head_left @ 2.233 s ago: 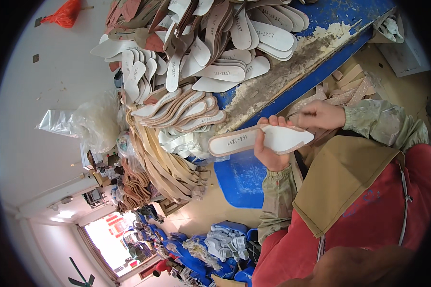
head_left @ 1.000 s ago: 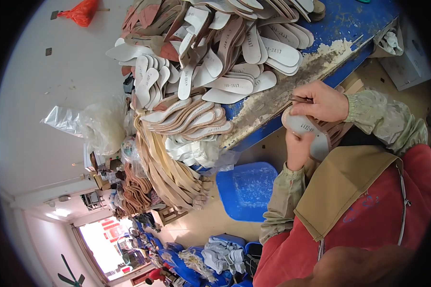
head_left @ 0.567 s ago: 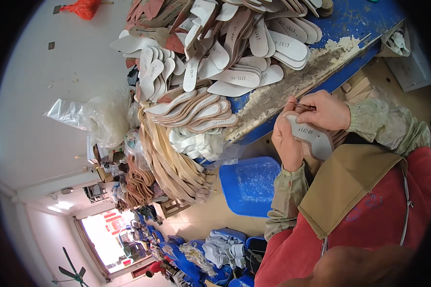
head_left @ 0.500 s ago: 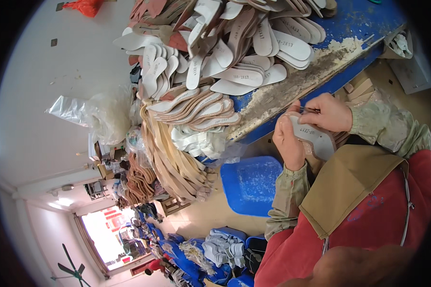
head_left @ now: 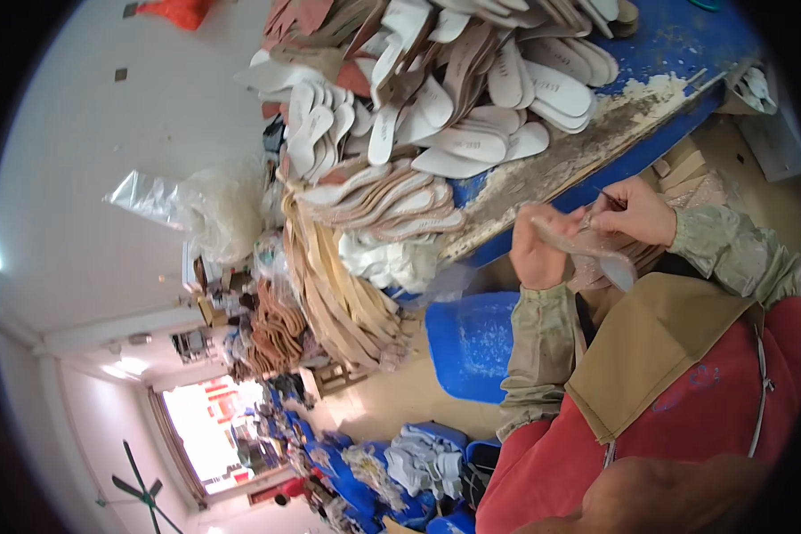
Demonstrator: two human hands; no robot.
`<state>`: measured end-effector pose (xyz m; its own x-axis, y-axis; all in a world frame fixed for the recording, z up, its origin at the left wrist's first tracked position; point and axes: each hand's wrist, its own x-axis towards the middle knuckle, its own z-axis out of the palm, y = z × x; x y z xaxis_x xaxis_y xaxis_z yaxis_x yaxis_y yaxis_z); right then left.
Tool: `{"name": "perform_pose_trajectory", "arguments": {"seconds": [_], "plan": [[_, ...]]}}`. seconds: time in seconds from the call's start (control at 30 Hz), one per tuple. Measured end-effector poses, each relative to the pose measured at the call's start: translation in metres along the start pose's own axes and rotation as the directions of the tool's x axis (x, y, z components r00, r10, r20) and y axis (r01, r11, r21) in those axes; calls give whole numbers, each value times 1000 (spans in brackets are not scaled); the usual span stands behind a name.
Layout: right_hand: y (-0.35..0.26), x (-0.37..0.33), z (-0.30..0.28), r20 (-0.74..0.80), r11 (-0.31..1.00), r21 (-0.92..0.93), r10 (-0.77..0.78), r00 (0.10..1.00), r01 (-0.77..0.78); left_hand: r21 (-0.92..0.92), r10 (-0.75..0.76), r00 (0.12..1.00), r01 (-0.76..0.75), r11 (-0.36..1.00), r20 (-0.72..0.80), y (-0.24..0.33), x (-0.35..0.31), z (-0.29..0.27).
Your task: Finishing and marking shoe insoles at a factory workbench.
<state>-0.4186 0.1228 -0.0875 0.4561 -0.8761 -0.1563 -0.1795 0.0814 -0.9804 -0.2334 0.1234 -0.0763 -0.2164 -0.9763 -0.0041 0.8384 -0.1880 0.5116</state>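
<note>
Tilting has changed the insole since 0.5 s ago: its white printed face, then turned up, is now mostly out of sight, and a glittery pinkish-beige side shows, with 1 white patch near its lower right end. Both hands are now blurred at the fingers.

The left hand is closed around 1 end of the insole, which runs from the palm out to the right, toward the brown apron, passing below the right hand. The right hand is bent into a pinch, with a thin dark object jutting from between thumb and forefinger. Blur leaves unclear whether those fingertips touch the insole's edge.

Both hands are just beside the worn front edge of the blue table, clear of its surface. On the table, loose white insoles lie heaped, with a fanned stack of beige-edged insoles near the corner. Long tan strips hang down beside that stack, left of a blue plastic item.
</note>
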Motion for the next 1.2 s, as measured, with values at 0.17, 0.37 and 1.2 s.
{"name": "perform_pose_trajectory", "arguments": {"seconds": [0.17,0.37,1.2], "plan": [[30,-25,-35,457,889,68,376,806,-453,-301,48,872,116,946,486,-25,17,-5],[35,-77,-64,381,803,354,344,858,-479,32,-38,992,42,999,-122,-61,3,86],[76,-89,-69,363,917,350,57,930,-193,14,-117,977,121,993,-180,-97,-28,70]]}}
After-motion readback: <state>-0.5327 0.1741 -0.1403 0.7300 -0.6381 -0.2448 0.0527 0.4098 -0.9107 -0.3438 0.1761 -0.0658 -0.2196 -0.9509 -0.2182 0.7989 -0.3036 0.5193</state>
